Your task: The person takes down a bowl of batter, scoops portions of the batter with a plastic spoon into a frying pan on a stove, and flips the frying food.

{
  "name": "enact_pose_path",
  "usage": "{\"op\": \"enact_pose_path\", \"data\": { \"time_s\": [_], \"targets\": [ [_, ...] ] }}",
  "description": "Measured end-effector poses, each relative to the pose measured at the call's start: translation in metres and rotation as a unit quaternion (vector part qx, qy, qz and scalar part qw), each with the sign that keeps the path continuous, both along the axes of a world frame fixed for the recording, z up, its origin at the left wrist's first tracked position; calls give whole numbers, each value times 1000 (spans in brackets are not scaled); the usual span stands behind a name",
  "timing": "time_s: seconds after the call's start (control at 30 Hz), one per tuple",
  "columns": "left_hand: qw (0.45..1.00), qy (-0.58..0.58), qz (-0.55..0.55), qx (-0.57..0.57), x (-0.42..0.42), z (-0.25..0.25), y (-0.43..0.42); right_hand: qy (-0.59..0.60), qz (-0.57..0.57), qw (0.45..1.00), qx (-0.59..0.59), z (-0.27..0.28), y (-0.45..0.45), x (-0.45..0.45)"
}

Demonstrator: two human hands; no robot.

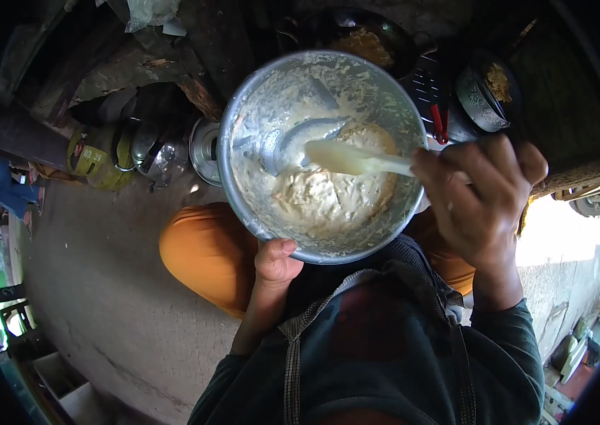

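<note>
1 right hand (480, 195), right of centre: clenched round the handle of 1 pale spatula (346, 157), blade above the bowl's interior. 1 left hand (276, 263), lower centre: grasps the rim of 1 metal bowl (247, 191), centre frame, thumb over the edge. Pale, lumpy batter (328, 202) lies inside. Beyond: 1 pot (476, 103), upper right, and 1 dark pan (405, 62), top centre, each containing browned food (367, 46).

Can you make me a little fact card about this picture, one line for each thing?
Left hand: holds the bowl at its near rim
Right hand: grips the spatula
Bowl: metal, smeared inside
Spatula: pale; head over or in the batter, can't tell which
Batter: pale, thick, lumpy
Beyond the bowl: dark pan with brownish food
</note>
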State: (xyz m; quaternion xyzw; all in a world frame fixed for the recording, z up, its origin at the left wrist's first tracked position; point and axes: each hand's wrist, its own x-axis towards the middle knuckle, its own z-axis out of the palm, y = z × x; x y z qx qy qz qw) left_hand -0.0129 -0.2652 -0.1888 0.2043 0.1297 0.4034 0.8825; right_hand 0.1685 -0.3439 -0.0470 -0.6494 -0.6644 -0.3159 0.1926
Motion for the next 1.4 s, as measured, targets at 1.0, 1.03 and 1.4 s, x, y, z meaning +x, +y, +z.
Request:
{"op": "enact_pose_path", "data": {
  "time_s": [1.0, 1.03, 1.4],
  "targets": [
    [991, 129, 25, 7, 2, -6, 2, 616, -25, 757, -216, -99, 29, 19],
    [991, 129, 26, 7, 1, -6, 3, 610, -28, 762, -217, -100, 30, 19],
    [990, 140, 20, 24, 5, -8, -6, 657, -19, 733, -176, -100, 22, 30]
  ]
}}
